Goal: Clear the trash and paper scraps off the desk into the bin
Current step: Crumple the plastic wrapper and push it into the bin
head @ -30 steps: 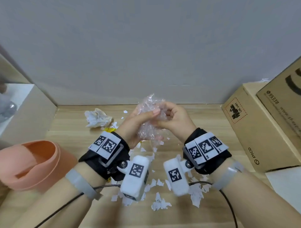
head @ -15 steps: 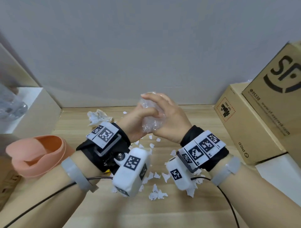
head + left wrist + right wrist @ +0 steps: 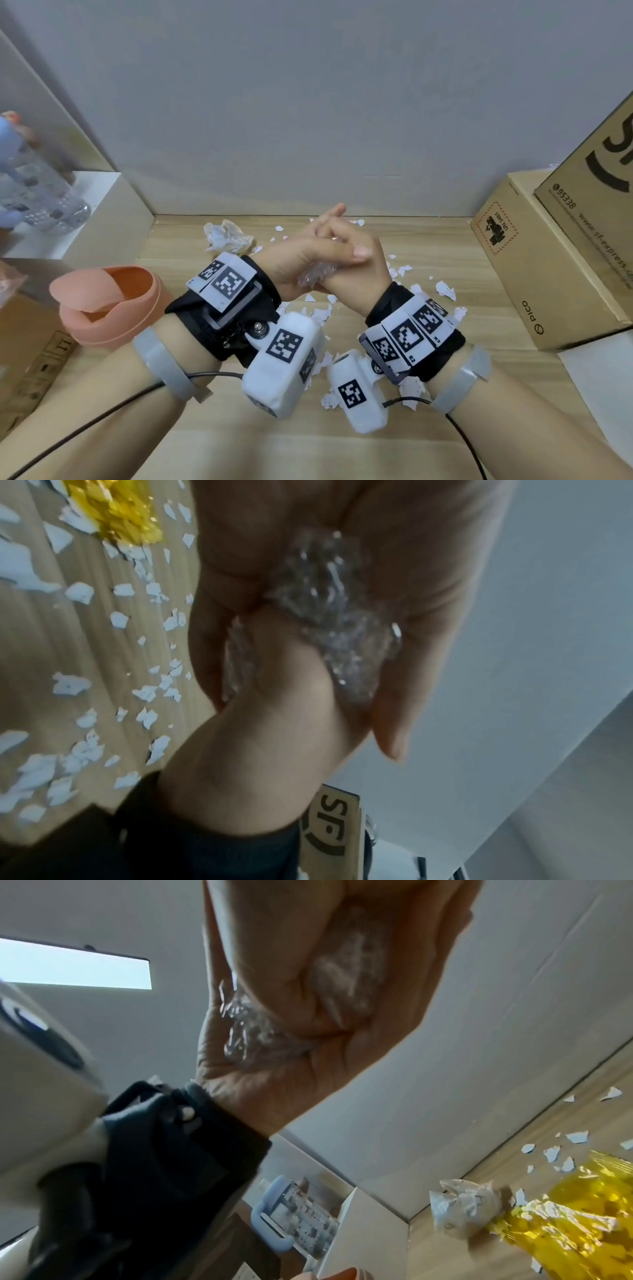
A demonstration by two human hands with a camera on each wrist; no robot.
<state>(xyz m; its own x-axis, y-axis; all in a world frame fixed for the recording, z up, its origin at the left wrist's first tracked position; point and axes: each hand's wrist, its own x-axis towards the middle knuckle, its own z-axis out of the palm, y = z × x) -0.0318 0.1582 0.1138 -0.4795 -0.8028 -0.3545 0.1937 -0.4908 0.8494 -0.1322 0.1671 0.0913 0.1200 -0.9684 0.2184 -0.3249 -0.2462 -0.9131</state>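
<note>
Two hands meet above the middle of a wooden tabletop (image 3: 428, 445), pressed palm to palm. The left hand (image 3: 301, 255) lies across the right hand (image 3: 356, 274), and between them a wad of clear plastic film (image 3: 317, 272) is being squeezed; only a crinkled edge shows at the heels of the palms. The left fingers (image 3: 330, 214) run fairly straight, flattening the film, while the right fingers wrap up around it. Both wrist views show the glossy film (image 3: 335, 620) packed into the palms. Judging by this, the film is being crushed small so it will drop into the bin in one go and not spring open.

The bin (image 3: 113, 308), a salmon-coloured tub with a tilted swing lid, stands at nine o'clock of the hands, near the left forearm. Torn white paper scraps (image 3: 445, 291) are scattered across the wood under and around the hands. A crumpled paper ball (image 3: 227, 236) lies at eleven o'clock near the back wall, with a piece of yellow cellophane (image 3: 578, 1218) just beside it. Cardboard boxes (image 3: 548, 260) stand at three o'clock.
</note>
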